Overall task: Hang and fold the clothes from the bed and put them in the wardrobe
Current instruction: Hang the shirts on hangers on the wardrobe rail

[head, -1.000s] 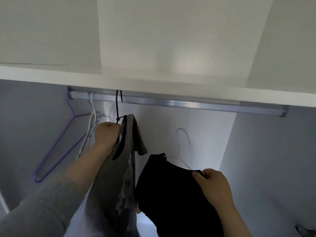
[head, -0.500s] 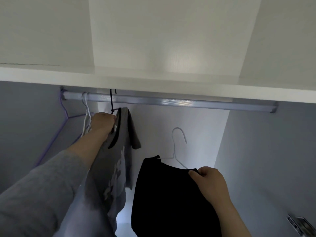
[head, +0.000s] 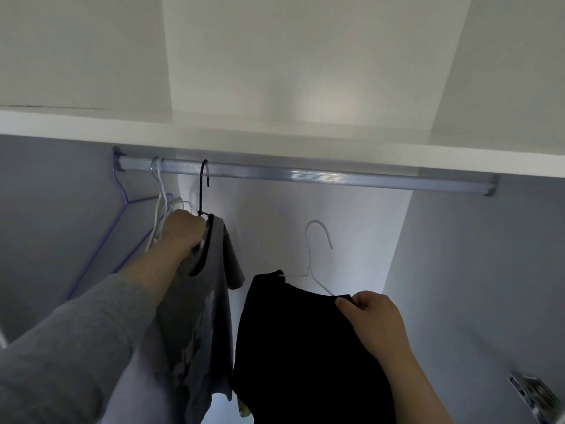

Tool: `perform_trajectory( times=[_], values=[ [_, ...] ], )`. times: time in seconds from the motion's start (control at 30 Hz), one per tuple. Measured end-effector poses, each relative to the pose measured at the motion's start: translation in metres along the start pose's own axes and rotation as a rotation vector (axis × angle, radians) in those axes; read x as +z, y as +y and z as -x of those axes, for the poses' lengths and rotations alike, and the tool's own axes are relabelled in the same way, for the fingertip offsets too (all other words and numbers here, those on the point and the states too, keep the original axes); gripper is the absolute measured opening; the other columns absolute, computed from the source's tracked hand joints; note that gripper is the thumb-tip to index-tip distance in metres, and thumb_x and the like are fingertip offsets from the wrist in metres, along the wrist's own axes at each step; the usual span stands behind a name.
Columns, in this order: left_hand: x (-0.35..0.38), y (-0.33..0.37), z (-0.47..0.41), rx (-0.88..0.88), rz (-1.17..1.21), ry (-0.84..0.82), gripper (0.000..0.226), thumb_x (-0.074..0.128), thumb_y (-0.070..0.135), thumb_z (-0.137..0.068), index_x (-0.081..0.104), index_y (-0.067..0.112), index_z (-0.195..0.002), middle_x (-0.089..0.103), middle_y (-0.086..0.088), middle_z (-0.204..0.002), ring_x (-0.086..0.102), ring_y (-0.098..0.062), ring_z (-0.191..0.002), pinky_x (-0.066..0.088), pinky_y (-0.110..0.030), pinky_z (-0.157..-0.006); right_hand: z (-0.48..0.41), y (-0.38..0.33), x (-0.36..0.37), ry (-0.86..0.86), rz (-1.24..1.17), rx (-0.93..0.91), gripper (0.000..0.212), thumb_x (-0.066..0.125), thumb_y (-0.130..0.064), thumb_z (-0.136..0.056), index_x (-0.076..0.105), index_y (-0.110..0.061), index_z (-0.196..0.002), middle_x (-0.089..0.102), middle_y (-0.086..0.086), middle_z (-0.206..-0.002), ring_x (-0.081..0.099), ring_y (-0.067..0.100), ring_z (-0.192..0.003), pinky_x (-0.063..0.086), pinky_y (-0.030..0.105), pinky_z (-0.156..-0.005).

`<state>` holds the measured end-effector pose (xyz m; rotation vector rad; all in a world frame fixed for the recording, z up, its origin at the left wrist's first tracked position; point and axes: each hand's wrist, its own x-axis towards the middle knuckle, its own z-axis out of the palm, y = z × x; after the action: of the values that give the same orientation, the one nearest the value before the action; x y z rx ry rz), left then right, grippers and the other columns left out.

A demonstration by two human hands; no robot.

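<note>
– Grey shirt hung by its black hanger on the rail, left hand gripping its collar.
– Right hand pinched the black shirt below the rail; its white hanger, unhooked, might slip out.

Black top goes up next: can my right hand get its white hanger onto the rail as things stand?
Probably yes. The right hand grips the black top on the white hanger, and the rail above its hook is bare.
</note>
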<state>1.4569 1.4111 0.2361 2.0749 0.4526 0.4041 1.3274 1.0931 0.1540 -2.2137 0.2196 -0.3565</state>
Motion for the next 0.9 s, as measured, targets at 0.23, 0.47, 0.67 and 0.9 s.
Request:
perform_trajectory(
  times=[0.23,0.47,0.67,0.9],
  values=[
    [0.012,-0.003,0.037,0.580,-0.129,0.146,0.023,0.056,0.007,-0.087,0.066,-0.001,-0.106,0.064,-0.018,-0.110,0.057,-0.033,-0.106,0.043,-0.037,-0.091,0.002,-0.001,-0.004,0.019,0.000,-0.023,0.039,0.062,-0.036,-0.082,0.040,-0.016,-0.057,0.035,-0.003,-0.050,0.033,0.013,-0.048,0.029,0.029,-0.052],
    [0.046,-0.042,0.066,0.510,-0.207,-0.373,0.062,0.073,0.033,-0.083,0.048,0.014,-0.136,0.050,-0.002,-0.136,0.050,-0.013,-0.119,0.035,-0.020,-0.098,0.003,0.003,-0.011,0.014,0.041,-0.083,0.043,0.071,-0.042,-0.076,0.048,-0.013,-0.055,0.046,-0.003,-0.044,0.043,0.012,-0.043,0.036,0.026,-0.048],
    [0.049,-0.059,0.073,0.513,-0.284,-0.575,0.088,0.081,0.043,-0.073,0.037,0.023,-0.147,0.037,0.012,-0.144,0.036,-0.006,-0.133,0.026,-0.017,-0.107,0.009,0.006,-0.012,0.051,0.120,-0.192,0.028,0.070,-0.053,-0.074,0.061,-0.029,-0.061,0.063,-0.020,-0.060,0.061,0.000,-0.060,0.045,0.020,-0.051],
    [0.050,-0.053,0.095,0.711,-0.176,-0.467,0.014,0.074,0.024,-0.084,0.068,0.011,-0.085,0.065,0.002,-0.083,0.060,-0.007,-0.080,0.045,-0.021,-0.076,0.011,0.004,-0.017,0.180,0.143,-0.328,0.025,0.071,-0.057,-0.073,0.060,-0.038,-0.061,0.061,-0.030,-0.066,0.059,-0.008,-0.068,0.035,0.011,-0.052]
  ],
)
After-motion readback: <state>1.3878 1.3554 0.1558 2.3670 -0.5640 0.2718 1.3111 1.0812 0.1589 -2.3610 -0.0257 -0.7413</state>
